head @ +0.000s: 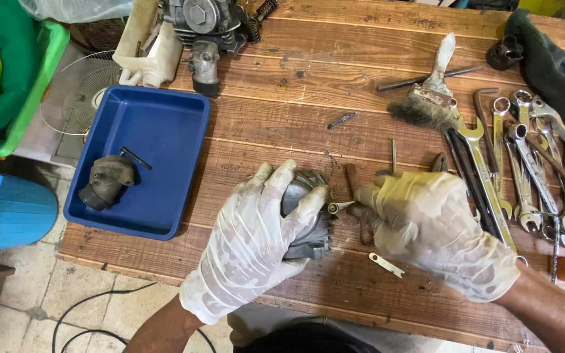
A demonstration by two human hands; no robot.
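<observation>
Fingers (299, 209) of the left hand (250, 245) are wrapping over a grey finned metal part (308, 216), clamping it down on the table (282, 131) near the front edge. Right hand (433, 225) is sitting just right of it, fingers closing in a pinch on a small metal pin (340, 207), tip pointing left at the part. Pin's long axis is running left-right, approx level w/ the part's top; gap between pin tip and part is tiny, nearly touching. Both hands are wearing pale dirty gloves.

A small flat metal tab (386, 265) is lying near the right wrist. Further left, a blue tray (165, 131) is holding a dark rubbery piece (104, 182). Further right, wrenches (524, 170) are lying fanned out, w/ a worn paintbrush (431, 91) beyond them. At the far edge an engine assy (207, 26) is sitting.
</observation>
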